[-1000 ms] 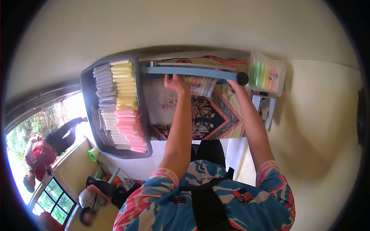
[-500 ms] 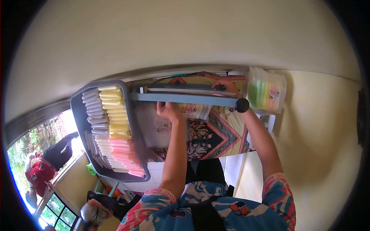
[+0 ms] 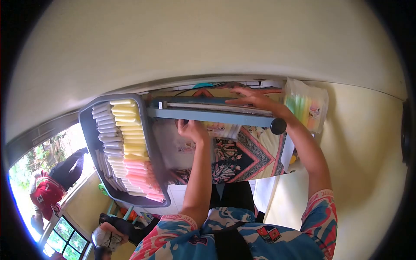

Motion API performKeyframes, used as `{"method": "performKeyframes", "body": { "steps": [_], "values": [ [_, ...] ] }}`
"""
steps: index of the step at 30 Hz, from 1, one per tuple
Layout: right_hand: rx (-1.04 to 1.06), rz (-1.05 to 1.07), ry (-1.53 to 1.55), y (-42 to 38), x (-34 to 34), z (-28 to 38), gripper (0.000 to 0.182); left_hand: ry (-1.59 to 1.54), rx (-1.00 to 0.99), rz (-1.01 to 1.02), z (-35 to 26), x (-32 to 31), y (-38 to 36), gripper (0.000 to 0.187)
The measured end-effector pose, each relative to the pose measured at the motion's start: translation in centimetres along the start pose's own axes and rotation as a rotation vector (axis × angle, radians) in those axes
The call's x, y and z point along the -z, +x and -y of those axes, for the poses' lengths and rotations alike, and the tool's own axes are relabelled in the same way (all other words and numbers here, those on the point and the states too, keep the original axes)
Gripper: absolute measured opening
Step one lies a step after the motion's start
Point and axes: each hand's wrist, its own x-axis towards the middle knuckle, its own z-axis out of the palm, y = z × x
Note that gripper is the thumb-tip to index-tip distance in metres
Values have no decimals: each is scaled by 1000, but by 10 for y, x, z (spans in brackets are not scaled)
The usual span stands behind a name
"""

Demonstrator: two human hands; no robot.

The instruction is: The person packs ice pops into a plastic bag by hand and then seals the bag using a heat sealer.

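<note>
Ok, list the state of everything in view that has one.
Gray tub: open, filled with packets.
Blue knobbed bar: raised or lowered, unclear.
Clear bag at right: filled, closure unclear.
Clear bag by the bar: partly hidden, closure unclear.
Patterned cloth: spread out, partly covered.
Left hand: fingers curled at the bar.
Right hand: open, fingers extended.

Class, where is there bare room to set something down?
Patterned cloth lies bare between the clear plastic, blue bar, white object and front edge. Crowded: around the bar, with the left hand and right hand; left, the packed grey tub; right, the bag of coloured packets.
</note>
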Motion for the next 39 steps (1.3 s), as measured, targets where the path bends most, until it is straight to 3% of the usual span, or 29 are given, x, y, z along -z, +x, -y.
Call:
{"method": "performKeyframes", "body": {
  "steps": [4,7,10,12,16,19,21,23,25,27,29,31,34,39],
  "values": [
    [62,57,-34,3,15,26,46,-126,100,-11,-1,0,-4,23],
    [111,136,-130,16,14,15,49,-94,69,-44,-11,-7,-8,21],
    [-43,225,-26,23,19,17,47,-27,7,-40,-12,-6,-6,20],
    [-30,265,-109,27,19,16,49,-37,30,-39,-15,-6,-8,21],
    [102,303,-319,30,20,11,66,4,-17,-43,-12,-6,-6,22],
    [59,341,-291,30,21,11,67,-40,31,-52,-16,-8,-8,22],
    [-105,333,-72,35,8,-21,65,-29,56,-43,-19,-8,-8,23],
    [-96,353,-64,36,6,-30,65,56,15,-80,-18,-7,-8,23],
    [85,399,-271,35,13,-23,68,213,-93,-163,-15,-7,-7,24],
    [-146,372,108,38,8,-26,72,272,-43,-191,-17,-7,-7,26],
    [-174,357,211,37,7,-29,75,286,-10,-193,-21,-7,-6,28],
    [-3,359,40,33,15,-17,76,257,7,-168,-20,-6,-6,27],
    [-25,406,297,31,18,-19,72,243,-28,-169,-12,-4,-3,27],
    [-2,360,360,28,9,-34,64,202,-25,-141,-12,-4,-4,24]
  ]
}}
